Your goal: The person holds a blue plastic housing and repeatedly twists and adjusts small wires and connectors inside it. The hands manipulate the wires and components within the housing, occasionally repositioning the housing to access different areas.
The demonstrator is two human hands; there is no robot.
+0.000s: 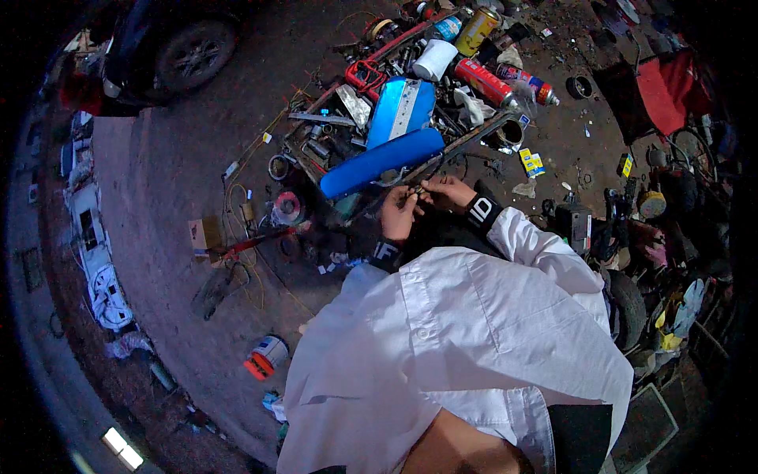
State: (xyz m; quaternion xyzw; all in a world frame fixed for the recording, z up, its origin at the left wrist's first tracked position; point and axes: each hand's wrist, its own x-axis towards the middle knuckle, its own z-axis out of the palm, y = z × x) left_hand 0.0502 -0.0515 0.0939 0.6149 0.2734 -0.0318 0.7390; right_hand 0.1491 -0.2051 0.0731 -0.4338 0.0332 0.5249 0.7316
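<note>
My left hand (399, 212) and my right hand (448, 192) meet at the near side of a cluttered tool tray (466, 142). Fingers of both are pinched together around a small dark piece (418, 189), too small to name. Just beyond them a long blue rounded piece (383, 162) lies across the tray's near edge. Behind it sits a blue box-like thing with a pale stripe (403, 110). Red-handled pliers or a similar red tool (365, 77), a white cup-like container (435, 60) and a red spray can (483, 81) lie farther back.
A yellow can (478, 31) and another spray can (529, 84) lie at the far right of the tray. A tub with an orange part (266, 357) stands on the floor at left. A car wheel (196, 54) is at far left. Piled parts and a tyre (628, 308) crowd the right.
</note>
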